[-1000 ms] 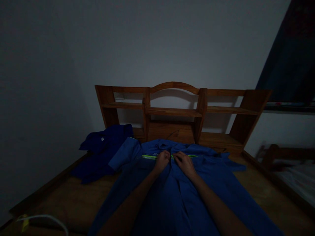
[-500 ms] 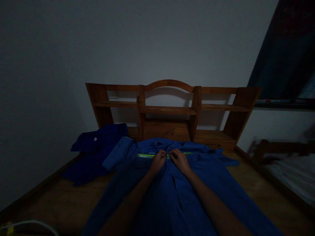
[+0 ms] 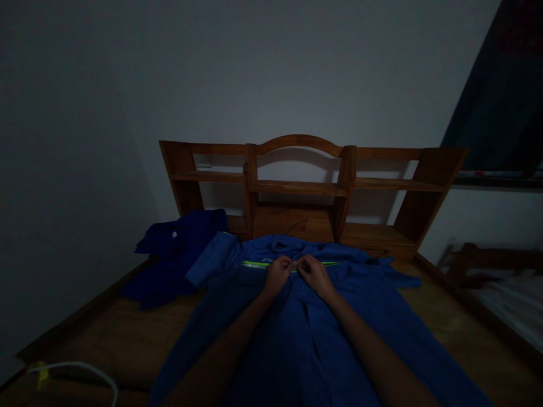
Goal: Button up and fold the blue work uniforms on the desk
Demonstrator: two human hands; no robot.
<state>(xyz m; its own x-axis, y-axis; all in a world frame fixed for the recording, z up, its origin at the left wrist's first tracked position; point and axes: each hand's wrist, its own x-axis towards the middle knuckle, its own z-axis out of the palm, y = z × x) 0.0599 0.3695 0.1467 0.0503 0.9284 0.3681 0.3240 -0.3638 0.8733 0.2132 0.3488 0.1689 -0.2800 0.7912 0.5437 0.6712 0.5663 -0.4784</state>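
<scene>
A blue work shirt (image 3: 275, 333) lies spread out with its front facing up and its collar at the far end. A yellow-green and silver strip (image 3: 256, 264) crosses its chest, with light lettering just above. My left hand (image 3: 278, 277) is closed in a pinch on the front opening at the level of this strip. Close beside it, my right hand (image 3: 316, 277) pinches the opposite edge of the opening. The two sets of fingertips nearly meet. Whatever small part of the cloth or fastening is between them is hidden. Below the hands the front shows a dark gap.
A darker blue garment (image 3: 173, 254) lies crumpled to the left, against the shirt's sleeve. Behind stands a wooden shelf unit (image 3: 297, 189) against the wall. The wooden surface (image 3: 139, 345) shows on both sides. A white cable (image 3: 85, 366) curves at the lower left.
The view has shifted slightly, so everything sits a little further right. My hands have come closer together at the shirt's front opening, still pinching.
</scene>
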